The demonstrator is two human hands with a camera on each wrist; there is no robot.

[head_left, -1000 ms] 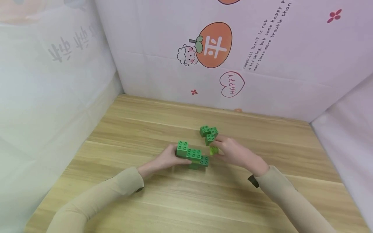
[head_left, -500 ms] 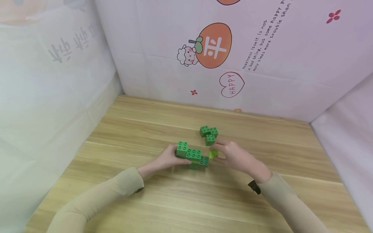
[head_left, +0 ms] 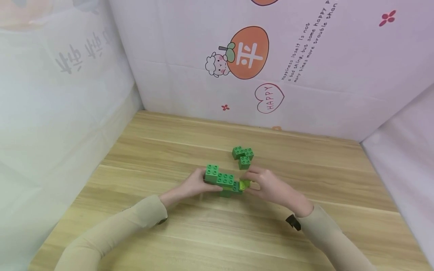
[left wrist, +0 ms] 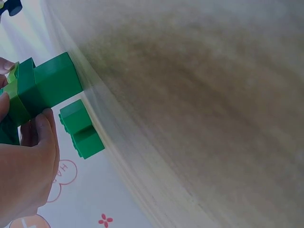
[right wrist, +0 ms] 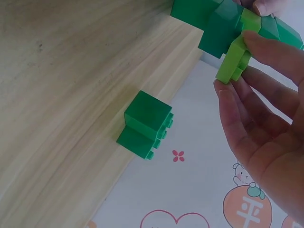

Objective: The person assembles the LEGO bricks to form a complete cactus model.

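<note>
My left hand grips a stepped stack of green building blocks from its left side, thumb in front. A lighter green layer shows between the darker blocks in the right wrist view. My right hand pinches a small lime-green block between thumb and fingers. This lime block is at the right end of the stack, over the studs of its low dark green block. Whether it is pressed down on those studs, I cannot tell. The left hand's far fingers are hidden behind the stack in the head view.
Behind the right hand, several green blocks sit in a close group on the wooden table. Printed white cloth walls in the table at the back and on both sides.
My right hand has brought the lime-green block left and slightly toward me, from beside the stack to its right end. The left hand and the stack have stayed in place.
</note>
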